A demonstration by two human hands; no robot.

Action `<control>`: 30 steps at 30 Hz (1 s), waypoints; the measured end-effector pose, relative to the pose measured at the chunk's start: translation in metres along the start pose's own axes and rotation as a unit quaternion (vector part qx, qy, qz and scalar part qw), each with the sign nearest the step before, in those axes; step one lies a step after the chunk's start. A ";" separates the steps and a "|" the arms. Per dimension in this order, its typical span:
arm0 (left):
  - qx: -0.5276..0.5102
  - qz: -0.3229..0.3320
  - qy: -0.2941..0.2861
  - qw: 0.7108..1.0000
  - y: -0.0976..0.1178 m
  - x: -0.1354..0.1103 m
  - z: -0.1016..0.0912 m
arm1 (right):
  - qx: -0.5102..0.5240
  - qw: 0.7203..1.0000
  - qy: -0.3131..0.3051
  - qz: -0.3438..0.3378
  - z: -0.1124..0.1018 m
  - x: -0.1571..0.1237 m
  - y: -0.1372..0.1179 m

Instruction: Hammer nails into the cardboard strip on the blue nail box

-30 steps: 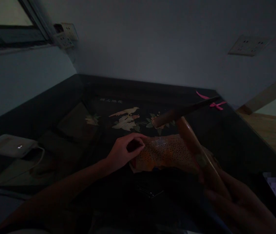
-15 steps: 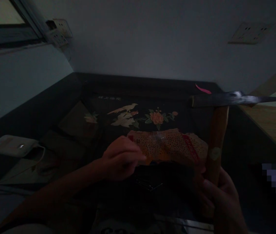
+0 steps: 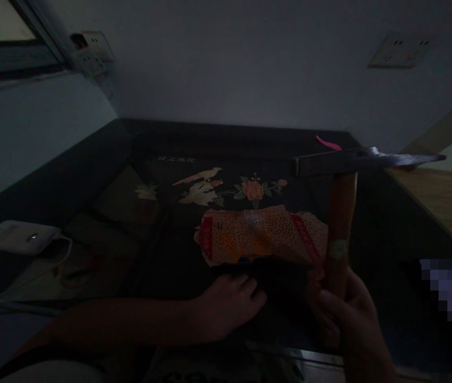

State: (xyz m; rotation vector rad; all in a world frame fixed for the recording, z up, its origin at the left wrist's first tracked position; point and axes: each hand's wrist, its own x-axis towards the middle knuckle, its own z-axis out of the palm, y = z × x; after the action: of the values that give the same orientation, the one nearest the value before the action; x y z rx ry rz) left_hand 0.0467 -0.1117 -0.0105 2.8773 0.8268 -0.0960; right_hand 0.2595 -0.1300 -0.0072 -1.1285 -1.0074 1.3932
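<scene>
My right hand (image 3: 363, 322) is wrapped round the wooden handle of a hammer (image 3: 342, 223), held upright with its metal head at the top. The head has a blunt end to the left and a tapering end to the right. My left hand (image 3: 231, 306) rests low on the dark table, its fingers curled downward and pressed close together; what lies under the fingertips is hidden. Just beyond it lies a crumpled, dotted orange-and-red wrapper (image 3: 265, 234), its right end partly behind the hammer handle.
A white power bank (image 3: 20, 238) with a cable sits at the left on the dark tabletop (image 3: 194, 143), which bears a bird-and-flower picture. A pink strip (image 3: 328, 143) lies near the back edge. Wall sockets (image 3: 399, 50) are behind. The light is dim.
My left hand has come down from the wrapper's left end toward me, covering the thin shiny pieces seen there before. The hammer has shifted slightly left in my right hand.
</scene>
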 end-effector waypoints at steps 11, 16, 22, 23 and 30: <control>0.046 -0.014 0.058 0.997 0.015 0.010 0.012 | 0.008 1.000 -0.001 0.014 0.002 -0.001 -0.003; 0.061 -0.016 0.067 0.996 0.024 0.015 0.011 | 0.011 1.000 0.006 0.022 0.004 0.000 -0.003; 0.019 0.005 0.080 0.997 0.019 0.016 0.002 | 0.009 1.000 0.007 0.017 0.005 0.000 -0.004; 0.008 0.009 0.080 0.997 0.017 0.016 -0.002 | 0.003 1.000 0.019 0.016 0.006 0.000 -0.004; -0.115 0.052 0.083 0.989 0.000 0.013 -0.033 | 0.003 0.999 0.033 0.018 0.000 0.000 0.001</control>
State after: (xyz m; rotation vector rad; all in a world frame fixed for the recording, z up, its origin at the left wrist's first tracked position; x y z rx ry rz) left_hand 0.0578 -0.0996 0.0211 2.7286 0.6637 0.2390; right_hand 0.2596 -0.1298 -0.0079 -1.1860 -0.9382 1.3781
